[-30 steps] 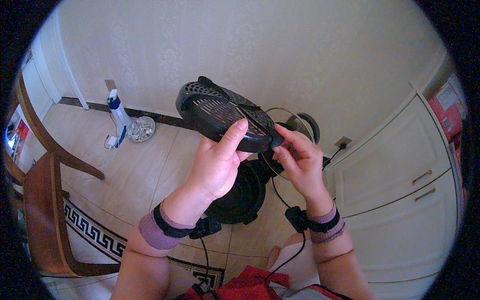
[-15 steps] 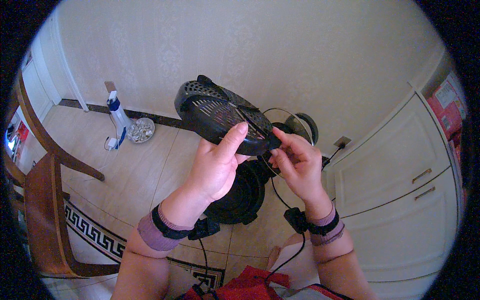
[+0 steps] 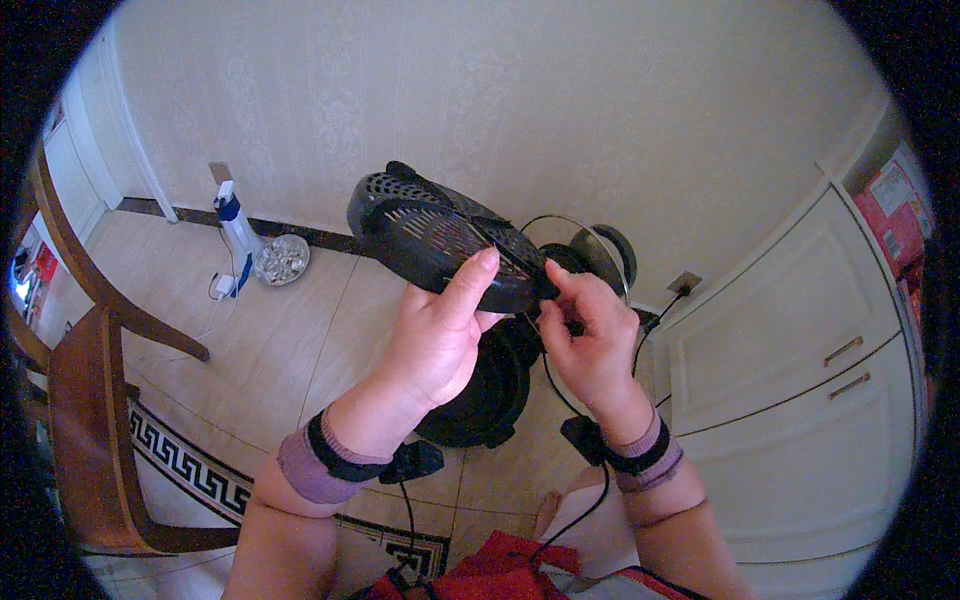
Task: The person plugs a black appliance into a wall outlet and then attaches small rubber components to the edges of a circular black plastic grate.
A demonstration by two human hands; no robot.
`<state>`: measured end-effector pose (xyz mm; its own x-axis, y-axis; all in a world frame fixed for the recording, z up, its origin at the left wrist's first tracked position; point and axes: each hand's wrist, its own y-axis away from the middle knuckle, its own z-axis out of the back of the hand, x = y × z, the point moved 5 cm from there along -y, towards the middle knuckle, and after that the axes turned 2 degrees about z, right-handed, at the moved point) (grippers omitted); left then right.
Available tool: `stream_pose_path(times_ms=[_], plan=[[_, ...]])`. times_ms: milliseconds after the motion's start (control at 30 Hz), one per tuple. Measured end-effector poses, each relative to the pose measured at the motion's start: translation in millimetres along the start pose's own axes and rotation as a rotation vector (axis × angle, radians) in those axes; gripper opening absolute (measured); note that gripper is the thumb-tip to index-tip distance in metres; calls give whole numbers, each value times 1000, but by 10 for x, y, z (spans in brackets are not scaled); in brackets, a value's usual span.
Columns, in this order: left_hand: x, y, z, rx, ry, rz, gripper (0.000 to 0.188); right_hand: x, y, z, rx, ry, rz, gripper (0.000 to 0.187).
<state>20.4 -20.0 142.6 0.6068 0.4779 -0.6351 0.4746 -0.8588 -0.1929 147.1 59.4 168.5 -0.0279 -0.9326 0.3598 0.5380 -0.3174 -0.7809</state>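
Observation:
Both my hands hold up a round black vented piece (image 3: 430, 235) with slots across its face and small holes along its rim. It is tilted in front of the wall. My left hand (image 3: 440, 345) grips its lower edge, thumb on the slotted face and fingers behind. At its right end, the thumb and fingers of my right hand (image 3: 592, 335) pinch a small black part of the edge; the fingertips are partly hidden. Below my hands, a round black pan-like body (image 3: 475, 400) rests on the floor. A clear round lid (image 3: 548, 218) with a black rounded part stands behind.
A brown wooden chair (image 3: 95, 420) takes up the left side. A white and blue device (image 3: 238, 225) and a bowl of small pale things (image 3: 282, 260) sit by the wall. White cabinets (image 3: 790, 320) line the right, near a wall socket (image 3: 684, 284) with a plugged-in cord.
My right hand has turned, its fingers curling closer round the edge part. The vented piece has dipped slightly, and my left hand keeps its grip.

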Motion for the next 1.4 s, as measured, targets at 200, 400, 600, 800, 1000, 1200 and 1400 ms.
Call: stream_pose_path(times_ms=[200,400,600,800,1000,1200,1400], plan=[[2,-3,11,-67,11,-14,13,79,-49,-29,-13,92,203,36],[48,-25,83,-5,-17,0,21,-270,55,-157,102,-577,-493,32],[6,-71,57,-9,-45,-20,24,-206,5,-91,115,-306,-303,40],[-40,-89,63,-46,101,18,19,-62,-127,-47,102,-16,107,54],[20,-92,174,-71,286,137,16,-126,-75,-141,203,-308,-24,62],[90,-72,194,-90,358,199,16,-245,-53,-185,196,-310,-31,62],[187,9,66,88,125,371,29,-393,-37,-134,34,-386,-202,54]])
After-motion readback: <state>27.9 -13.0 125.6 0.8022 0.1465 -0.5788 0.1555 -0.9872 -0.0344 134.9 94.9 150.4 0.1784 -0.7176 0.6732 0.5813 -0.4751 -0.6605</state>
